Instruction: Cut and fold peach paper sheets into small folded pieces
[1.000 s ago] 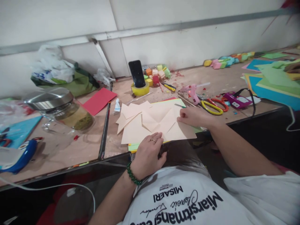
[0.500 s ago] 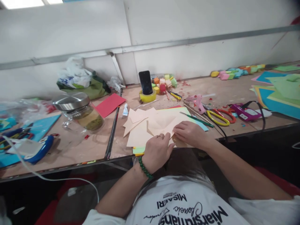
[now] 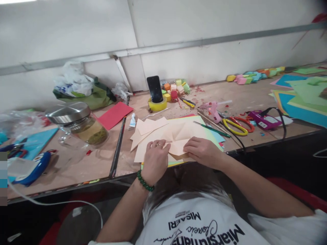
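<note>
Left hand on peach paper (creased)

Left hand and right hand flat on peach paper

The left hand and right hand hide the near edge of the peach paper; the coloured sheets far to their right are cut off.

Bright, even overhead light; ceiling lamp burns out white top left. Soft shadow under the glass jar on the worktop; below its edge, near black. Wall rail bends, wide-angle. Centre sharp at left hand and right hand; left margin blurred, with a strip of colour blocks.
</note>
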Action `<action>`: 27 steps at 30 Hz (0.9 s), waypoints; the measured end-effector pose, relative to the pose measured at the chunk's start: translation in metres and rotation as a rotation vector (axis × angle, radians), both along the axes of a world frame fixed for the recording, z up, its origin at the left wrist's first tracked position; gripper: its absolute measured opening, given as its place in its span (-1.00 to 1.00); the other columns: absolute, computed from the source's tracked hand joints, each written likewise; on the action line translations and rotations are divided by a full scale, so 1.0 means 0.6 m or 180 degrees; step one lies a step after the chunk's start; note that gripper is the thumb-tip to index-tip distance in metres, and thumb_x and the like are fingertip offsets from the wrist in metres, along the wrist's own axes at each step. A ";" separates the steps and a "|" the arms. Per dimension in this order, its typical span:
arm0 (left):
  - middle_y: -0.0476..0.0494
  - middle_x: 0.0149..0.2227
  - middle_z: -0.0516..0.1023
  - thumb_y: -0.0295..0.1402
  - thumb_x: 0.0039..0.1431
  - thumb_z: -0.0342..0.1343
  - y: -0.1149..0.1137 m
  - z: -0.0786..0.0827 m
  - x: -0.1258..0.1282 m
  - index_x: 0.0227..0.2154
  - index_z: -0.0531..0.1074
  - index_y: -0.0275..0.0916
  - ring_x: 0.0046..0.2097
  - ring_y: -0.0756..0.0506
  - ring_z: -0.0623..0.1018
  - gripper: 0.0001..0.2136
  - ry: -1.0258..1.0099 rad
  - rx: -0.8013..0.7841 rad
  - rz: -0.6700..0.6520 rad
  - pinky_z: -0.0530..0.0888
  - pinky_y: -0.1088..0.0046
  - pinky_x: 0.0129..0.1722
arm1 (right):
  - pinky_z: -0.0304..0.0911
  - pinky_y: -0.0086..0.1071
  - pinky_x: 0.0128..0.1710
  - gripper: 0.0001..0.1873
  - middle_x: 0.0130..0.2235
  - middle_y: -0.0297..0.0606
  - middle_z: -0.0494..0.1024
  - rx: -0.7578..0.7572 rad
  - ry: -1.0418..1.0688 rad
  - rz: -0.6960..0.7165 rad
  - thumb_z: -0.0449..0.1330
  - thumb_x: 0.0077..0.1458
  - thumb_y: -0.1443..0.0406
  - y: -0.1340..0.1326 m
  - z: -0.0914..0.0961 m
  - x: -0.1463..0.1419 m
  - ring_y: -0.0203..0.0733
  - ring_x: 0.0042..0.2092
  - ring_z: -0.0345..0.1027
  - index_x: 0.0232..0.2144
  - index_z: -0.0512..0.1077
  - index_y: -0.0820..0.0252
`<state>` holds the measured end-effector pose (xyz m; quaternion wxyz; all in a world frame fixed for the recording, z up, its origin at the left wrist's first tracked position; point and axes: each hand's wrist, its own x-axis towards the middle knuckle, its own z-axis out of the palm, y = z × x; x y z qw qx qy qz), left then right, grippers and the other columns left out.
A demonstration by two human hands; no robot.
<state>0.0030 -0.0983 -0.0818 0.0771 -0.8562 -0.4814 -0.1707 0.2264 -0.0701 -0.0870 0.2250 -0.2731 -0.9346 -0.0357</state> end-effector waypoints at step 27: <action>-0.34 0.00 0.55 -0.37 0.23 0.08 -0.055 -0.037 -0.013 0.01 0.41 -0.30 0.02 -0.27 0.51 -0.70 -0.0638 0.0168 -0.0696 0.56 0.10 -0.01 | 0.25 -0.35 -0.28 -0.73 -0.38 -0.28 0.57 -0.2927 0.0884 -0.0778 0.20 0.05 0.12 0.052 0.032 0.003 -0.20 -0.31 0.37 -0.42 0.54 0.22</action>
